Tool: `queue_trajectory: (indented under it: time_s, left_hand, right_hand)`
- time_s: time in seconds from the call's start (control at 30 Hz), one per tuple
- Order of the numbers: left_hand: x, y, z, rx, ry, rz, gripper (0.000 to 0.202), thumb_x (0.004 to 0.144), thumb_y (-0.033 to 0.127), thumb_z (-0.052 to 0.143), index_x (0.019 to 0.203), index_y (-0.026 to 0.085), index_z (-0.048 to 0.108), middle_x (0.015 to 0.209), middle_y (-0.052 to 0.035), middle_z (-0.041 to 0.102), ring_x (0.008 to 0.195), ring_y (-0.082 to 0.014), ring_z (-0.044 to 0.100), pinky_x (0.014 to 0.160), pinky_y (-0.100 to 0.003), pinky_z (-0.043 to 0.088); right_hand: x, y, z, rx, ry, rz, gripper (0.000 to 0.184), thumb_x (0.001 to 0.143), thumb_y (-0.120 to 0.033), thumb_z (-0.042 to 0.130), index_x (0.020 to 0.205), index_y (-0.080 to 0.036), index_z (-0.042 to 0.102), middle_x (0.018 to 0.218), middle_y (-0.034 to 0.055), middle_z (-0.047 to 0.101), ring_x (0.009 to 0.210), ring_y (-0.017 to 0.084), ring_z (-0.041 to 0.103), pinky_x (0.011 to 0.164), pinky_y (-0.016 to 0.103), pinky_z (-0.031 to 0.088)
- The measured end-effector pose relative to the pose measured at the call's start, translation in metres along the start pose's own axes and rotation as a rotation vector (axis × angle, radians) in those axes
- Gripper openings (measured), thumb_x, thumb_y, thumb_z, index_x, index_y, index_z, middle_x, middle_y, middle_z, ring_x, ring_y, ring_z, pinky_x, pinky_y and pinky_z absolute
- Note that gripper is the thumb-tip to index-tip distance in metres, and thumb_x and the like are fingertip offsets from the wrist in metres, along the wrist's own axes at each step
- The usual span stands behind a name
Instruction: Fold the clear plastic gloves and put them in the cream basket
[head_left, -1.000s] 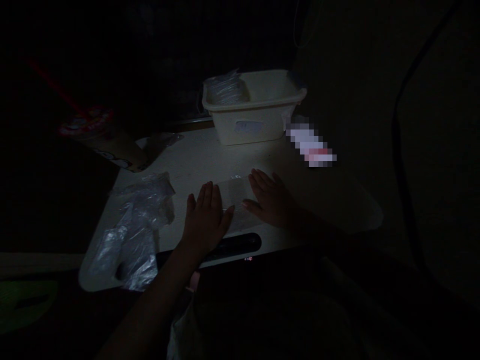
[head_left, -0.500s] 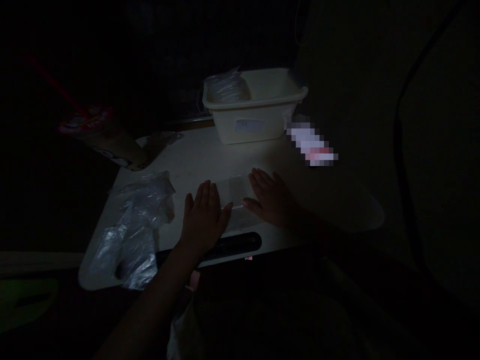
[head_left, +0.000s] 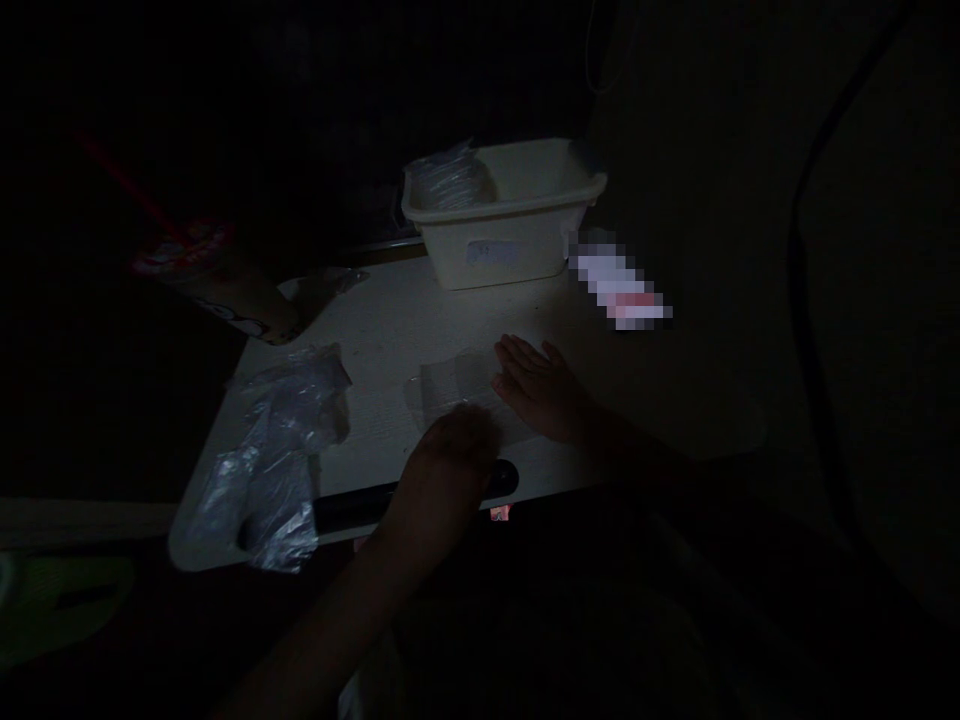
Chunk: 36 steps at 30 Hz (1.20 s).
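A small clear plastic bag lies flat on the pale lap table, dimly lit. My right hand rests flat on the bag's right end with its fingers stretched out. My left hand sits at the bag's near edge, by the table's dark slot. It is blurred and its fingers curl under, so I cannot make out whether they pinch the bag.
A cream plastic tub with clear bags in its left compartment stands at the table's far edge. A heap of clear plastic bags lies at the left. A printed cup with a red straw stands far left. Surroundings are dark.
My left hand has lifted off the bag's left part and pulled back toward the near edge, uncovering the bag. My right hand has stayed flat on the bag.
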<state>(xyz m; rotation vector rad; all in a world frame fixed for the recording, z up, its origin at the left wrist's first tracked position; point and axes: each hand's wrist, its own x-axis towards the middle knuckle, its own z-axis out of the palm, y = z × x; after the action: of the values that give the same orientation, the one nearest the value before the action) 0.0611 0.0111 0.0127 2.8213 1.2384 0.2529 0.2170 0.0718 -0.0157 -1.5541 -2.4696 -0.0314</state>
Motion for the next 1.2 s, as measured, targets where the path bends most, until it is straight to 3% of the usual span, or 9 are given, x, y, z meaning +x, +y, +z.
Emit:
queue_trajectory:
  time_s: [0.27,0.57,0.7,0.87,0.97,1.07,1.2]
  left_hand:
    - [0.009,0.011,-0.008,0.074,-0.081,0.011,0.027,0.074,0.008,0.041,0.095,0.013,0.056,0.098,-0.0084,0.059,0.092,-0.0199,0.052,0.086,-0.035,0.036]
    - [0.017,0.016,-0.007,0.221,-0.042,0.068,0.022,0.07,0.004,0.04,0.076,0.012,0.06,0.078,-0.0076,0.062,0.078,-0.0201,0.055,0.078,-0.038,0.038]
    - [0.018,0.014,-0.008,0.211,-0.029,0.075,0.023,0.07,0.003,0.041,0.077,0.013,0.06,0.078,-0.0064,0.063,0.075,-0.0189,0.056,0.075,-0.035,0.038]
    - [0.019,0.01,-0.006,0.16,0.0,0.072,0.022,0.069,0.005,0.043,0.083,0.012,0.059,0.082,-0.0078,0.063,0.076,-0.0189,0.056,0.072,-0.034,0.04]
    - [0.02,0.005,-0.009,0.118,-0.038,0.06,0.017,0.07,0.009,0.044,0.073,0.012,0.061,0.074,-0.0084,0.063,0.069,-0.0201,0.057,0.068,-0.035,0.041]
    - [0.021,-0.001,-0.024,-0.078,-0.067,-0.033,0.019,0.07,0.014,0.044,0.065,0.013,0.062,0.064,-0.0066,0.063,0.06,-0.0182,0.057,0.06,-0.032,0.042]
    - [0.023,-0.014,-0.054,-0.767,-0.014,-0.338,0.014,0.063,0.018,0.05,0.064,0.017,0.064,0.058,0.0005,0.063,0.053,-0.0122,0.057,0.05,-0.021,0.042]
  right_hand:
    - [-0.001,0.0,-0.001,0.011,0.0,0.009,0.057,0.084,-0.044,0.005,0.122,-0.012,0.033,0.129,0.0094,0.032,0.12,0.017,0.024,0.095,0.04,0.019]
    - [-0.001,0.0,0.0,0.014,-0.003,0.007,0.056,0.084,-0.043,0.006,0.122,-0.011,0.033,0.13,0.0102,0.031,0.121,0.017,0.023,0.095,0.041,0.018]
    - [-0.001,0.001,0.0,0.048,0.01,0.005,0.055,0.084,-0.042,0.006,0.122,-0.012,0.034,0.13,0.0099,0.032,0.12,0.017,0.024,0.095,0.042,0.019]
    - [0.0,0.002,0.003,0.149,0.072,0.012,0.052,0.085,-0.042,0.013,0.121,-0.014,0.036,0.127,0.009,0.036,0.12,0.02,0.025,0.095,0.043,0.02]
    - [0.002,0.006,0.002,0.334,0.164,0.048,0.048,0.085,-0.04,0.018,0.117,-0.013,0.041,0.124,0.0081,0.041,0.118,0.018,0.028,0.096,0.039,0.024]
    - [0.005,0.015,-0.004,0.627,0.271,0.109,0.045,0.085,-0.035,0.022,0.112,-0.009,0.046,0.118,0.0087,0.047,0.113,0.013,0.037,0.094,0.032,0.031]
    - [0.011,0.029,-0.017,1.002,0.233,0.157,0.045,0.085,-0.032,0.018,0.102,-0.007,0.051,0.106,0.0045,0.057,0.096,0.008,0.052,0.08,0.022,0.042]
